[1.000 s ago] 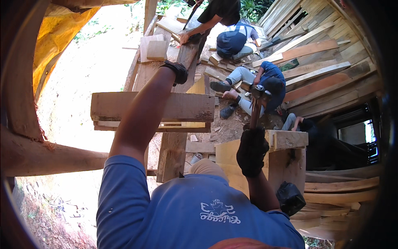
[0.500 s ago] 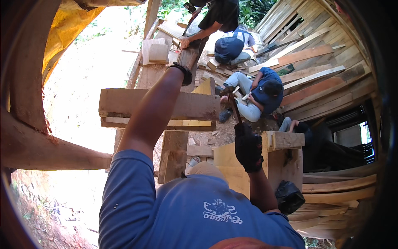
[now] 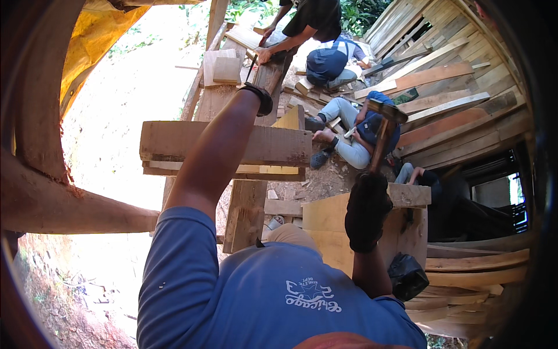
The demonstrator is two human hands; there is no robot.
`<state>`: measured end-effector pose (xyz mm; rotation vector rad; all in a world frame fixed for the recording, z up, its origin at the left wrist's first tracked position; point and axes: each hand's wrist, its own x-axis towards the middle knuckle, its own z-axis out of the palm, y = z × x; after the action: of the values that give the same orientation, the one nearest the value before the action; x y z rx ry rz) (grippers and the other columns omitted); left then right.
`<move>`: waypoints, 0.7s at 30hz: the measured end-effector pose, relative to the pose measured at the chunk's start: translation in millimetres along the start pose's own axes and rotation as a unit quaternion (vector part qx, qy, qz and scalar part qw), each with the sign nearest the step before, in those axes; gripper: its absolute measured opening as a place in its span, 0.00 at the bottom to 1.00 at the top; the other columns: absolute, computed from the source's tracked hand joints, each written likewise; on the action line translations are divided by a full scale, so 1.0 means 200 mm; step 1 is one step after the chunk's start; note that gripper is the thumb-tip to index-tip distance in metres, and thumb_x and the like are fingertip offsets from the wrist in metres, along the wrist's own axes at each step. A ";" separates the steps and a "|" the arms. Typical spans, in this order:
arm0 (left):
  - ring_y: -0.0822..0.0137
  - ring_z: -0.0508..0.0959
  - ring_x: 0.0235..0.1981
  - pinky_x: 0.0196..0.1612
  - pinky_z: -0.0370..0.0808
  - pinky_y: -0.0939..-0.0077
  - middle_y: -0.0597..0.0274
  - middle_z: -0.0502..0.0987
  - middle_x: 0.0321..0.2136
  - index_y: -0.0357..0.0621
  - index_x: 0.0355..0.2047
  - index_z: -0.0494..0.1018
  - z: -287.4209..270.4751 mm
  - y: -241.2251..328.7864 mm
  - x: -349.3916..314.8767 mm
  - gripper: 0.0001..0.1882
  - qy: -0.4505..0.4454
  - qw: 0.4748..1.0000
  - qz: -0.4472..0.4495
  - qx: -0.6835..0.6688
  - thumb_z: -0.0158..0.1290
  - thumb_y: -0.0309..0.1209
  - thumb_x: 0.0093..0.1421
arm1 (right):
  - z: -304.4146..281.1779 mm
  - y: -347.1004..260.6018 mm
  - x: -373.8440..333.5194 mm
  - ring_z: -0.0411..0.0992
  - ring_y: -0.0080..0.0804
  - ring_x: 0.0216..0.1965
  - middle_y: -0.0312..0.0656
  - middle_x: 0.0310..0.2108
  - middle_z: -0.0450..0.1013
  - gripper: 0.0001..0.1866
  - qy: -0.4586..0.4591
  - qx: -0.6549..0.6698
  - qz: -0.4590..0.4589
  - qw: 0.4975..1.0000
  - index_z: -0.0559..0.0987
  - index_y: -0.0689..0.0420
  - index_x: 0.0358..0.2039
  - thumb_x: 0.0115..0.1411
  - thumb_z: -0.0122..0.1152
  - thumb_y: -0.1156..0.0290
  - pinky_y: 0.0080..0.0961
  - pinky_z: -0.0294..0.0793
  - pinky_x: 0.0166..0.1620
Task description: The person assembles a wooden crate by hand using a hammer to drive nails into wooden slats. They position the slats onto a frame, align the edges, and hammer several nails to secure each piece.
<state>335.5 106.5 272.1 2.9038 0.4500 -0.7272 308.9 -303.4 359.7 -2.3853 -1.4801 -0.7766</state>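
Note:
My right hand (image 3: 368, 212), in a black glove, is closed around the handle of a hammer (image 3: 381, 139). The hammer is raised over the right side, its metal head pointing away from me. My left arm reaches far forward across a thick wooden plank (image 3: 273, 146). At its end, my left hand (image 3: 259, 98) has a dark covering and rests by a long upright-looking timber beam (image 3: 269, 75). Its fingers are hidden from this angle. A thin dark rod (image 3: 251, 68) shows just beyond it; I cannot tell whether my hand holds it.
A co-worker's hand (image 3: 264, 55) is at the beam's far end. Two people sit or crouch among scrap wood, one in a blue shirt (image 3: 376, 131). A large wooden block (image 3: 325, 215) stands by my right arm, near a black plastic bag (image 3: 407, 276). Boards (image 3: 442, 104) lie at right.
My right hand has swung the hammer up and to the right. My left arm has shifted slightly. The co-worker at the far end has lowered the arm with the long tool.

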 end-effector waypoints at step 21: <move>0.60 0.88 0.32 0.36 0.85 0.59 0.55 0.89 0.35 0.41 0.41 0.86 -0.04 -0.01 -0.14 0.16 -0.023 0.988 -0.073 -0.137 0.48 0.32 0.65 | 0.01 0.07 0.01 0.76 0.36 0.30 0.41 0.37 0.74 0.13 -0.006 -0.178 -0.043 0.983 0.77 0.57 0.52 0.69 0.55 0.69 0.32 0.72 0.28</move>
<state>315.3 103.4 291.9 2.6140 0.7025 -0.6896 322.5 -306.7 359.7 -2.5904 -1.5704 -1.1352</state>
